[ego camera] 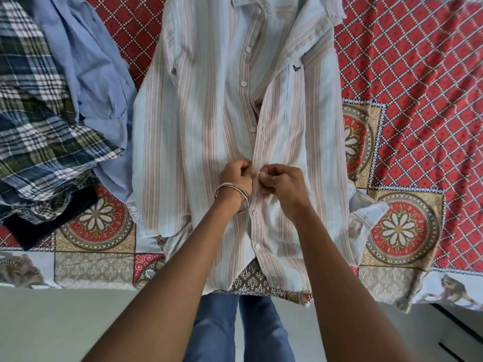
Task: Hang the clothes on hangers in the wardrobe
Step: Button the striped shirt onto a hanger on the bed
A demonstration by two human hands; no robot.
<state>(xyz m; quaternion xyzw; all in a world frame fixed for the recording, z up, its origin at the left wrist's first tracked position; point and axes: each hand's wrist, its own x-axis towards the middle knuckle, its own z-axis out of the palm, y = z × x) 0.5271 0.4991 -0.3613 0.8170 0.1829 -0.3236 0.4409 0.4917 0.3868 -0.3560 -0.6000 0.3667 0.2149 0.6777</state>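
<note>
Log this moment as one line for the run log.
both hands: left hand, right hand pinching striped shirt placket | shirt flat on bedspread | no hanger visible

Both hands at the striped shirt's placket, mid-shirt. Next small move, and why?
Probably finish fastening that button: left hand and right hand pinch the two front edges of the pale blue and pink striped shirt together on the red patterned bedsheet. Above them the placket gapes open.

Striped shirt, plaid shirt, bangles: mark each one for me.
striped shirt (198, 121), head view, on its front panel.
plaid shirt (34, 118), head view, on the crumpled middle.
bangles (232, 195), head view, on the left wrist.
</note>
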